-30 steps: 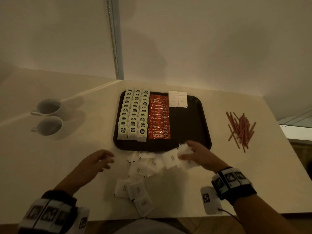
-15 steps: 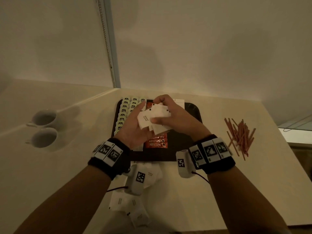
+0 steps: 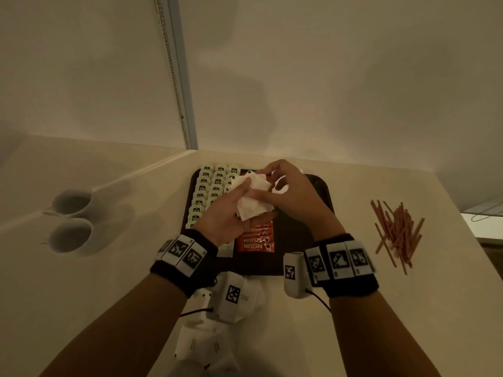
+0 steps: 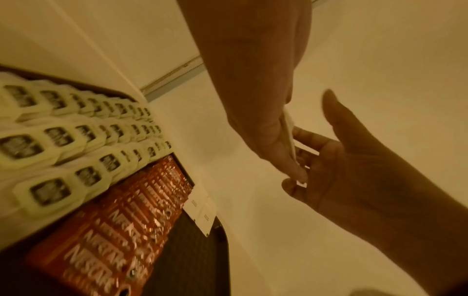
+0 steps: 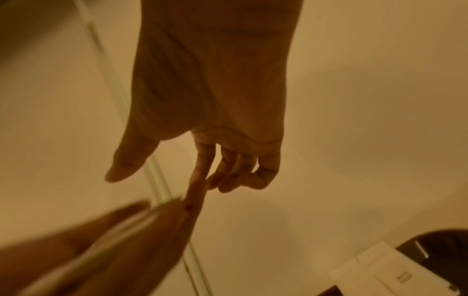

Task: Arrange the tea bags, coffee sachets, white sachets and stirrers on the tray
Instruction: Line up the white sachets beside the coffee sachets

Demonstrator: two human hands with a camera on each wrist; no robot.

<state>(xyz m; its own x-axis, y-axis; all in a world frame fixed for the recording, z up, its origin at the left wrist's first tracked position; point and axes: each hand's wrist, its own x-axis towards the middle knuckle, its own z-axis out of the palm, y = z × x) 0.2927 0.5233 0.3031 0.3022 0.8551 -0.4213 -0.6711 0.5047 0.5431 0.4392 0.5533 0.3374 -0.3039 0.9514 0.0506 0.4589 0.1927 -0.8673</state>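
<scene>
Both hands hover over the dark tray point(image 3: 304, 240). My left hand point(image 3: 239, 191), palm up, holds a small stack of white sachets point(image 3: 253, 208) under its thumb. My right hand point(image 3: 272, 183) pinches the same stack from the right, thumb on top. Three rows of tea bags point(image 3: 209, 183) fill the tray's left side, with a column of orange coffee sachets point(image 3: 255, 240) beside them. Two white sachets point(image 4: 200, 212) lie at the tray's far edge. Loose white sachets point(image 3: 201, 344) lie on the table under my left forearm. The stirrers point(image 3: 397, 232) lie in a pile right of the tray.
Two white cups point(image 3: 72, 202) stand on the counter left of the tray. The wall runs close behind the tray. The table's right edge point(image 3: 462, 240) lies just beyond the stirrers. The tray's right half shows bare surface.
Both hands left the table, where the right gathered white sachets, and rose over the tray. They now hold the stack together. Little has moved in the last half second.
</scene>
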